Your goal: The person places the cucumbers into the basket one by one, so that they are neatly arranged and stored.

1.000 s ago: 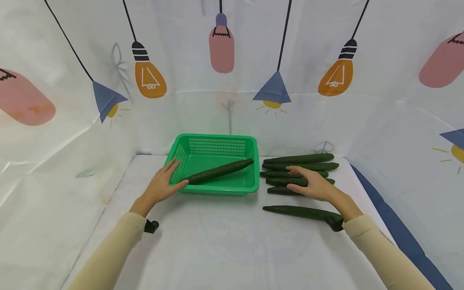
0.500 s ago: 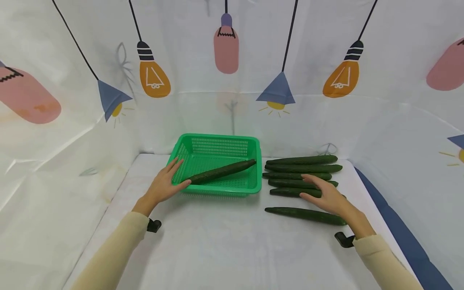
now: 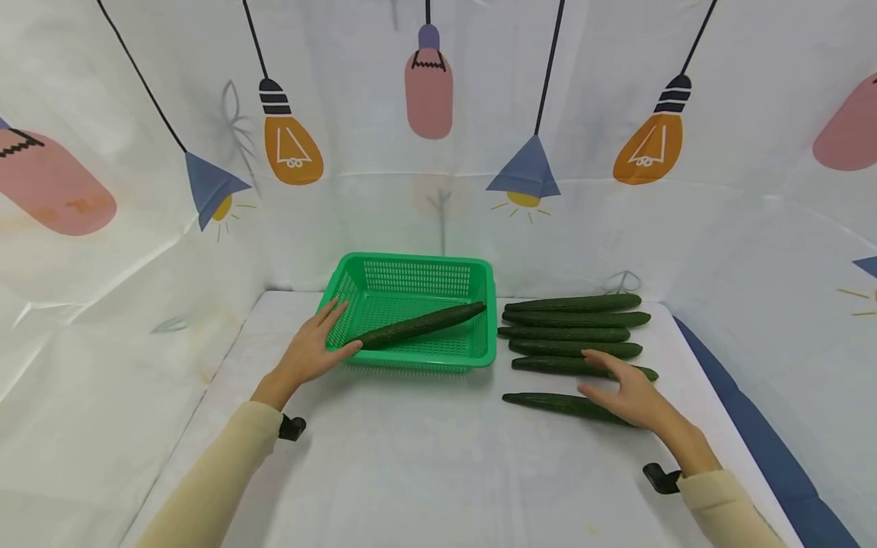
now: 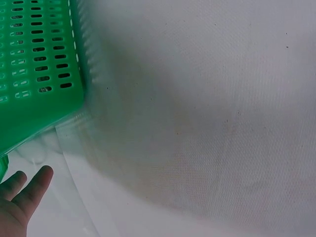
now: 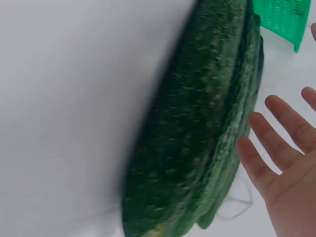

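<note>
A green plastic basket (image 3: 411,358) stands at the back of the table, with one long cucumber (image 3: 418,326) lying slantwise in it. My left hand (image 3: 307,352) is at the basket's left front corner, fingers spread and thumb along the rim near the cucumber's end. Over the right side of the table, my right hand (image 3: 630,392) hovers with fingers spread, holding nothing. In the head view it overlaps the right part of the front cucumber (image 3: 548,402). Behind that one lie several more cucumbers (image 3: 572,334) side by side. The right wrist view shows a cucumber (image 5: 182,128) large beside the open fingers.
The white table (image 3: 438,457) runs back to a white curtain (image 3: 370,213) printed with lamps, which also hangs at both sides. A dark blue strip (image 3: 747,411) lies along the table's right edge. Black wrist cameras (image 3: 292,428) stick out below both hands.
My right hand has drawn back toward me and right, from over the row of cucumbers to the front one. The left hand has stayed at the basket's corner. The view has shifted slightly.
</note>
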Action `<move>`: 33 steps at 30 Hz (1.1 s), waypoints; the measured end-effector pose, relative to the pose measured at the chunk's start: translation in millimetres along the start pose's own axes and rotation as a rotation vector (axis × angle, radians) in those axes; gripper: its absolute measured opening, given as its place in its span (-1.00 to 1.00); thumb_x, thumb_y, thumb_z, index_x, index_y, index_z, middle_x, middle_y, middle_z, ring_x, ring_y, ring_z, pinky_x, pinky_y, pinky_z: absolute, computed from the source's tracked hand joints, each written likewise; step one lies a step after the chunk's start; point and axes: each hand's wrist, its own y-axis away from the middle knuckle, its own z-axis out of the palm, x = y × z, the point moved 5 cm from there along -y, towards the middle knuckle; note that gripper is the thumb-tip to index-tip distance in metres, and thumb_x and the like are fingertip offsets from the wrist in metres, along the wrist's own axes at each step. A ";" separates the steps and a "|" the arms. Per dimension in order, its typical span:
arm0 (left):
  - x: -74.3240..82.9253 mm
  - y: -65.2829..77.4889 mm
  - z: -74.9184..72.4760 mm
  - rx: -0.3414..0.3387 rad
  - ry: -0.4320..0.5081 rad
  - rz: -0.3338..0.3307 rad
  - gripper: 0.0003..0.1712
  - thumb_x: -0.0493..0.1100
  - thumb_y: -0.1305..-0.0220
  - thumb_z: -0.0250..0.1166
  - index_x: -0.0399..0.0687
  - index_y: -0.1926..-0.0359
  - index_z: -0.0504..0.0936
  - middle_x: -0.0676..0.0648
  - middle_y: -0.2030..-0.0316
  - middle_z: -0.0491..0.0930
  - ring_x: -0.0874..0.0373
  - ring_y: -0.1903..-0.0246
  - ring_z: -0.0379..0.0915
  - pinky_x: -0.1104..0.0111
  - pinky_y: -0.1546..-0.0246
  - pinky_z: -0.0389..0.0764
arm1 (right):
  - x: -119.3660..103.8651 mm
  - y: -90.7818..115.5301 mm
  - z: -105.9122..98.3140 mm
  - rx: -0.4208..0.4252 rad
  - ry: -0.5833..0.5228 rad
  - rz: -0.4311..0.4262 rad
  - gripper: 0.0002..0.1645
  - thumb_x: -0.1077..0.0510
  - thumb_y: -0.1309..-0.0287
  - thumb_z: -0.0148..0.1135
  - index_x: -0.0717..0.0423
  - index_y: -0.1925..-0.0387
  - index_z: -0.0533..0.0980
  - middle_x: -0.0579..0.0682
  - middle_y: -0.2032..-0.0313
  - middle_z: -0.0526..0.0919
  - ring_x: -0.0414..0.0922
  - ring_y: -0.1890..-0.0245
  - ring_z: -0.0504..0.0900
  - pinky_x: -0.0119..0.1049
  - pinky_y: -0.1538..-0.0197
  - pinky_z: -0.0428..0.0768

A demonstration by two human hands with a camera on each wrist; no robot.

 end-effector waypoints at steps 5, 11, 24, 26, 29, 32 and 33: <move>-1.2 0.0 1.0 -0.004 0.000 0.001 0.04 0.37 -0.35 0.24 0.09 -0.65 0.05 -0.21 -0.63 -0.02 -0.43 -0.50 0.06 -0.41 -0.35 0.18 | 8.0 10.9 4.4 0.010 0.025 -0.012 -0.19 -0.05 -0.28 0.43 0.25 -0.40 0.39 0.29 -0.26 0.58 0.28 -0.19 0.59 0.28 -0.14 0.56; -3.2 0.4 1.6 -0.002 -0.006 -0.001 0.04 0.36 -0.35 0.24 0.09 -0.65 0.05 -0.22 -0.63 -0.02 -0.44 -0.50 0.06 -0.42 -0.34 0.18 | 15.8 24.4 6.5 0.043 0.074 -0.037 -0.28 0.00 -0.21 0.48 0.24 -0.31 0.49 0.20 -0.11 0.68 0.19 -0.04 0.66 0.21 -0.02 0.61; -0.2 0.3 -2.6 -0.006 -0.009 0.003 0.03 0.35 -0.35 0.24 0.08 -0.65 0.06 -0.21 -0.63 -0.02 -0.44 -0.48 0.09 -0.41 -0.33 0.20 | 21.9 35.9 12.9 0.033 0.119 -0.085 -0.43 0.00 -0.15 0.52 0.18 -0.14 0.64 0.09 -0.06 0.73 0.17 -0.03 0.68 0.16 -0.05 0.62; -0.1 0.1 -2.9 0.001 -0.012 0.008 0.03 0.35 -0.35 0.24 0.07 -0.65 0.06 -0.22 -0.63 -0.01 -0.43 -0.48 0.10 -0.41 -0.33 0.21 | 22.3 36.5 14.3 0.033 0.124 -0.099 -0.45 0.01 -0.15 0.51 0.17 -0.12 0.65 0.07 -0.06 0.74 0.17 -0.06 0.68 0.14 -0.08 0.61; -0.1 0.3 -2.5 0.002 -0.012 0.011 0.03 0.35 -0.35 0.24 0.06 -0.65 0.06 -0.22 -0.63 -0.01 -0.43 -0.48 0.10 -0.41 -0.33 0.21 | 23.8 38.1 15.6 0.040 0.132 -0.107 -0.48 0.03 -0.14 0.52 0.14 -0.10 0.66 0.03 -0.04 0.75 0.16 -0.07 0.68 0.09 -0.10 0.60; 0.2 0.6 -1.1 -0.002 -0.009 0.012 0.04 0.35 -0.35 0.24 0.05 -0.65 0.06 -0.21 -0.63 -0.02 -0.44 -0.48 0.10 -0.41 -0.33 0.21 | 25.7 39.7 15.8 0.046 0.142 -0.108 -0.50 0.04 -0.12 0.53 0.12 -0.08 0.68 0.00 -0.02 0.76 0.14 -0.05 0.69 0.07 -0.09 0.60; 0.3 0.7 -0.6 -0.003 -0.009 0.012 0.04 0.36 -0.35 0.23 0.05 -0.65 0.06 -0.21 -0.63 -0.03 -0.44 -0.48 0.10 -0.42 -0.33 0.21 | 26.3 40.0 15.7 0.048 0.146 -0.108 -0.51 0.04 -0.12 0.53 0.12 -0.07 0.68 0.00 -0.01 0.76 0.14 -0.04 0.69 0.07 -0.09 0.60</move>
